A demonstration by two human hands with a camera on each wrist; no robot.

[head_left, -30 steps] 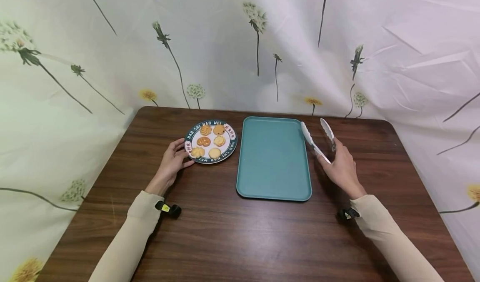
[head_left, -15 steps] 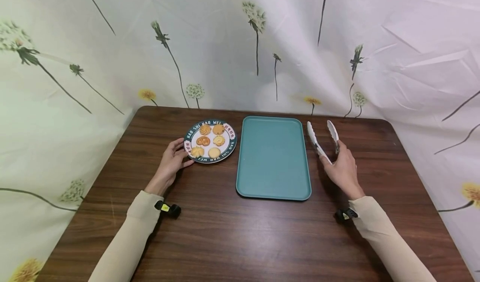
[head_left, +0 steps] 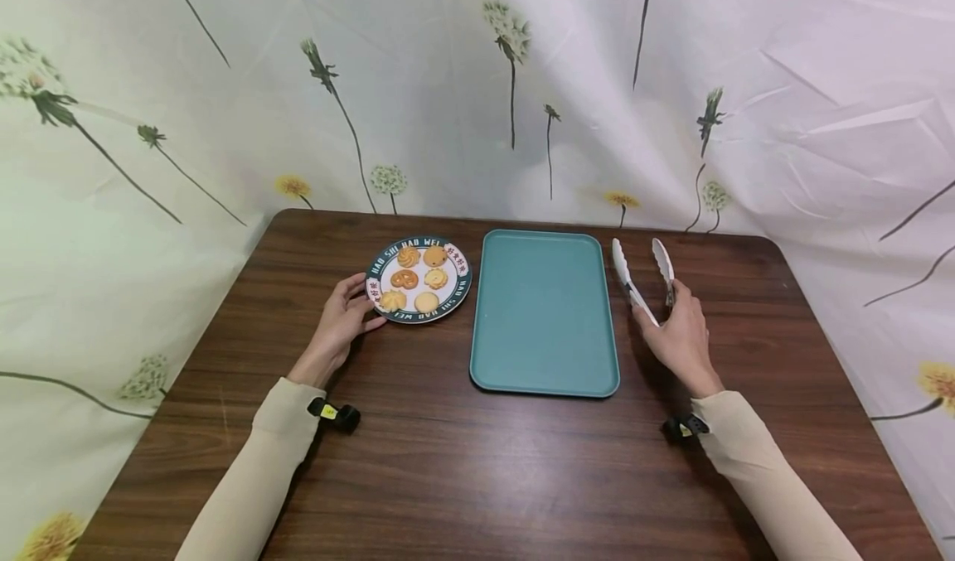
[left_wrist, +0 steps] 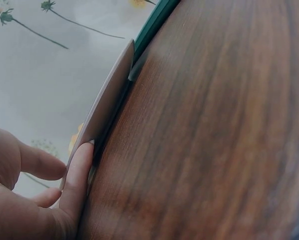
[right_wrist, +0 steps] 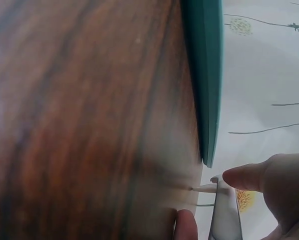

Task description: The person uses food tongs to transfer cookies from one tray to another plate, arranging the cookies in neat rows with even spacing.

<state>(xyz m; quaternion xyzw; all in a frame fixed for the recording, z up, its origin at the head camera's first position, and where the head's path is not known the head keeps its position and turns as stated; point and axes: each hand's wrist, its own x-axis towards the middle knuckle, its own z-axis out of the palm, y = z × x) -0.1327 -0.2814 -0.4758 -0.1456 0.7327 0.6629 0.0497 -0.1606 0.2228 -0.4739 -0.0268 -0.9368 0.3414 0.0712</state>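
Observation:
On the left of the table in the head view, my left hand (head_left: 339, 325) holds the rim of a round plate (head_left: 373, 268) with a dark lettered border. In the left wrist view its thumb lies against the plate's side (left_wrist: 107, 102) while other fingers meet the edge. Several cookies, one a pretzel-shaped cookie (head_left: 404, 279), sit on the plate. My right hand (head_left: 681, 337) grips white-tipped tongs (head_left: 622, 264) whose arms are spread and point to the far edge, nothing between the tips. The right wrist view shows only part of the tongs (right_wrist: 226, 212).
Between the hands lies a teal rectangular tray (head_left: 545, 316) with nothing on it, just right of the plate. All rest on a dark wooden table (head_left: 462, 470). A flower-printed cloth (head_left: 448, 89) hangs directly behind the far edge.
My right hand has moved the tongs slightly right, so their left tip no longer overlaps the tray's edge. My left hand, plate and tray stay put.

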